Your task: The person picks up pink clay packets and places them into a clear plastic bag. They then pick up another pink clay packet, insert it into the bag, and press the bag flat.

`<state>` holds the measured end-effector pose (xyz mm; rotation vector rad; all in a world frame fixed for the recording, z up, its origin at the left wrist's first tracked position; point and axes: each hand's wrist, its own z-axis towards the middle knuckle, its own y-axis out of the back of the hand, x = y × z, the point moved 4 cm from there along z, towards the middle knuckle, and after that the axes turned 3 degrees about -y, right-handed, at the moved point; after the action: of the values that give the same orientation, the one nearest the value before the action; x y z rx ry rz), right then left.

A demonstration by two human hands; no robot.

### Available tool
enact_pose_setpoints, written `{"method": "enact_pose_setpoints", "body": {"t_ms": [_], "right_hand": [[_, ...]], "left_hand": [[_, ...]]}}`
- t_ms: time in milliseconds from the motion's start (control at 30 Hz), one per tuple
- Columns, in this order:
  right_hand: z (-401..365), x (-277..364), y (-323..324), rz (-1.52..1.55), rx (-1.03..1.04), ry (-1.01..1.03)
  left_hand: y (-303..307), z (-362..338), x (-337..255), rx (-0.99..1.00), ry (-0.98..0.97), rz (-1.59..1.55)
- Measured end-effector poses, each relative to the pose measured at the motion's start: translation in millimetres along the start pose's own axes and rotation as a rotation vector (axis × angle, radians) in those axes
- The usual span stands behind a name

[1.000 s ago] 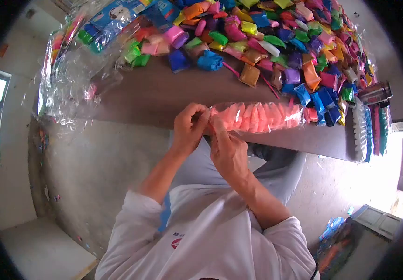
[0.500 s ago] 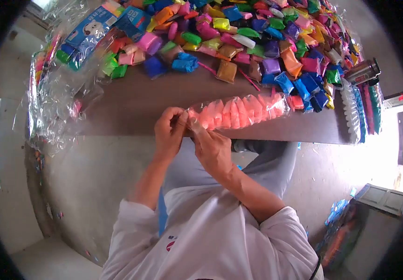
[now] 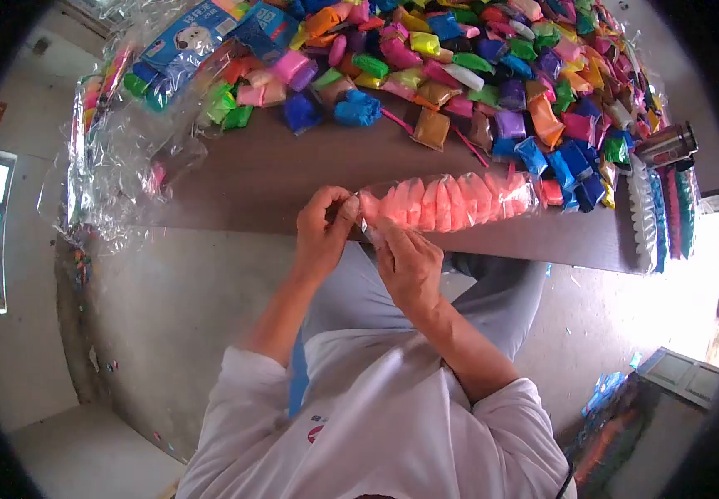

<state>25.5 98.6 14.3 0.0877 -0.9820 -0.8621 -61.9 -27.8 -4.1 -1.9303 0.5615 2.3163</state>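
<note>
A long clear plastic bag of coral-pink packets lies crosswise near the front edge of the brown table. My left hand pinches the plastic at the bag's left end between thumb and forefinger. Just right of it, my right hand has its fingers closed on the lower left part of the same bag. The bag's right end rests beside a small coral packet and several blue ones.
Many coloured packets are heaped across the back. Crumpled clear plastic covers the left end, with a blue printed pack behind. At right are a dark metallic cylinder and a white ridged strip.
The whole view has shifted, so the table and hands appear further right. My right hand has moved slightly along the bag's lower edge, its fingers still closed; my left hand keeps its pinch.
</note>
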Motion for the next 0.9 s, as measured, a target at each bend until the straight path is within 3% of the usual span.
{"method": "enact_pose_setpoints", "body": {"t_ms": [200, 300, 367, 400, 467, 567, 667, 767, 833, 900], "right_hand": [[-1, -3, -7, -0.081, 0.144, -0.066], [-11, 0, -7, 0.083, 0.139, -0.007], [-20, -3, -6, 0.373, 0.138, -0.392], [-21, -5, -5, 0.373, 0.138, -0.392], [-33, -21, -12, 0.947, 0.154, -0.852], [-28, -20, -8, 1.057, 0.139, -0.938], [-31, -21, -8, 1.126, 0.195, -0.896], [-32, -17, -4, 1.033, 0.216, -0.948], [-35, -22, -4, 0.968, 0.221, -0.922], [-38, -30, -3, 0.847, 0.271, -0.883]], "left_hand": [[4, 3, 0, 0.008, -0.025, 0.009], [6, 2, -3, 0.033, 0.038, -0.062], [5, 1, 0, 0.048, 0.079, -0.099], [5, 1, 2, 0.034, 0.051, -0.116], [5, 3, 4, 0.018, 0.024, -0.133], [7, 3, 2, 0.066, -0.02, -0.126], [9, 0, 7, 0.094, -0.016, -0.205], [18, -5, 8, 0.113, 0.059, -0.255], [27, -5, 9, 0.134, -0.112, 0.028], [29, -6, 3, 0.24, -0.138, 0.224]]}}
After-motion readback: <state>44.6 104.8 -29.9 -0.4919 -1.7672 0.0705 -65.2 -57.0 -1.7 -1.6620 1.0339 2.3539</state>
